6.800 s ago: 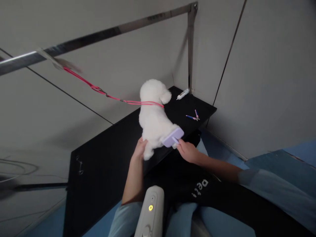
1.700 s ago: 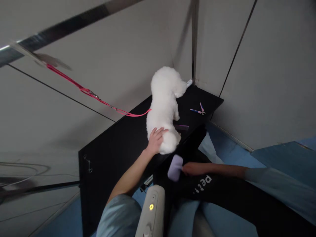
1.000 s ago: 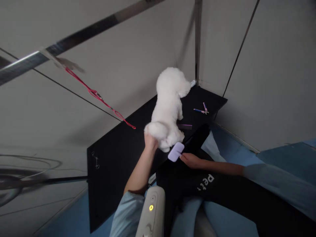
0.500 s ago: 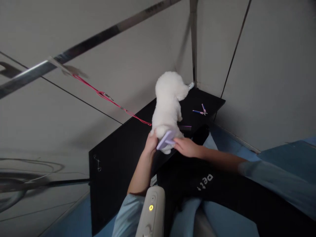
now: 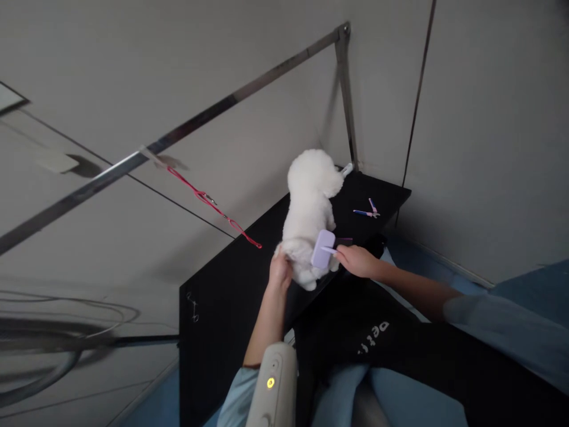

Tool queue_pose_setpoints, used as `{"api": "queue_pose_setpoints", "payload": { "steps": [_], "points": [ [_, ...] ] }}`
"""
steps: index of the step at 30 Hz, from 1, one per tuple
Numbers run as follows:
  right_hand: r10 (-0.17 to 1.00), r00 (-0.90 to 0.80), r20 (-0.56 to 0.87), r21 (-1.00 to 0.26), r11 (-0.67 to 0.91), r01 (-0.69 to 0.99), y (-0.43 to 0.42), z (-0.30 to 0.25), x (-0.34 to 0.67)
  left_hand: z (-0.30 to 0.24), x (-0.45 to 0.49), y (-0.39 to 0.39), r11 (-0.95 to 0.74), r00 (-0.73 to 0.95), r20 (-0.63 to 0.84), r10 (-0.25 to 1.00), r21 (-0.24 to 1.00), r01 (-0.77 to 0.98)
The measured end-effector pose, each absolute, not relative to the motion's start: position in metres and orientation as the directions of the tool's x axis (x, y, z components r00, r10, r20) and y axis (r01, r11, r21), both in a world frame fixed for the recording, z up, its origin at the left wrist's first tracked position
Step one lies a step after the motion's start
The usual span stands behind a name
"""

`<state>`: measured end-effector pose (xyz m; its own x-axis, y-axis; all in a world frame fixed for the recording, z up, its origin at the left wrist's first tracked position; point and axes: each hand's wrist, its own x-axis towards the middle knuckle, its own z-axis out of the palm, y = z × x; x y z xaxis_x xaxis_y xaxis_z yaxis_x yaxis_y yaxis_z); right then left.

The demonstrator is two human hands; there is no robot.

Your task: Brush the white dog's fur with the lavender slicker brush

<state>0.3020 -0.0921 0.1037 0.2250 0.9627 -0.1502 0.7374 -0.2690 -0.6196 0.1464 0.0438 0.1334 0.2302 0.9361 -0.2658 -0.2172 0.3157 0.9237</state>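
Note:
A fluffy white dog (image 5: 309,201) sits on a black tabletop (image 5: 231,296), its back towards me and its head turned to the right. My left hand (image 5: 281,270) is closed on the fur at the left of its rump, with some fingertips hidden in the coat. My right hand (image 5: 358,261) grips the thin handle of a lilac slicker brush (image 5: 323,249). The brush's flat back faces me, and its head lies against or just over the dog's right haunch; its pins are hidden. Just beyond the brush, a purple-edged comb (image 5: 344,241) is partly visible.
Pink-and-blue nail clippers (image 5: 368,212) lie spread on the table's right part. A white object (image 5: 347,169) is by the metal post (image 5: 349,107). From the overhead bar (image 5: 200,121) hangs a red loop lead (image 5: 213,204). A grey device (image 5: 273,385) juts up below.
My right hand has drawn the brush rightward, from the middle of the dog's rump to its right haunch. The left hand stays at the rump. The whole view has shifted slightly.

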Motion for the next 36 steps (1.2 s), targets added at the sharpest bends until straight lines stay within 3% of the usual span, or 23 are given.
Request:
{"api": "queue_pose_setpoints", "payload": {
  "steps": [6, 10, 12, 16, 21, 26, 28, 33, 36],
  "points": [
    [0.997, 0.068, -0.036, -0.630, -0.076, 0.773, -0.095, 0.119, 0.300, 0.131, 0.146, 0.042, 0.363, 0.249, -0.310, 0.917, 0.909, -0.203],
    [0.962, 0.176, -0.210, -0.472, -0.257, 0.843, -0.100, 0.120, 0.304, 0.126, 0.142, 0.045, 0.332, 0.258, -0.260, 0.931, 0.896, -0.295],
    [0.958, 0.183, -0.223, -0.443, -0.267, 0.856, -0.102, 0.122, 0.304, 0.125, 0.141, 0.045, 0.322, 0.264, -0.247, 0.932, 0.900, -0.293],
    [0.999, 0.022, -0.049, -0.522, -0.045, 0.852, -0.097, 0.127, 0.300, 0.128, 0.143, 0.041, 0.355, 0.242, -0.305, 0.921, 0.913, -0.201],
    [0.969, 0.181, -0.170, -0.466, -0.241, 0.851, -0.090, 0.121, 0.315, 0.127, 0.146, 0.034, 0.303, 0.162, -0.260, 0.952, 0.873, -0.382],
    [0.998, 0.070, -0.005, -0.614, -0.059, 0.787, -0.074, 0.097, 0.304, 0.126, 0.154, 0.034, 0.266, 0.029, -0.288, 0.957, 0.839, -0.475],
    [0.994, 0.085, -0.065, -0.631, -0.107, 0.768, -0.075, 0.068, 0.294, 0.126, 0.154, 0.035, 0.275, -0.014, -0.324, 0.946, 0.824, -0.495],
    [0.910, 0.177, -0.376, -0.556, -0.374, 0.743, -0.112, 0.002, 0.282, 0.122, 0.151, 0.029, 0.286, -0.033, -0.356, 0.934, 0.800, -0.528],
    [0.933, 0.133, -0.335, -0.607, -0.322, 0.727, -0.115, 0.005, 0.286, 0.114, 0.153, 0.024, 0.280, -0.031, -0.347, 0.938, 0.803, -0.527]
  ]
}}
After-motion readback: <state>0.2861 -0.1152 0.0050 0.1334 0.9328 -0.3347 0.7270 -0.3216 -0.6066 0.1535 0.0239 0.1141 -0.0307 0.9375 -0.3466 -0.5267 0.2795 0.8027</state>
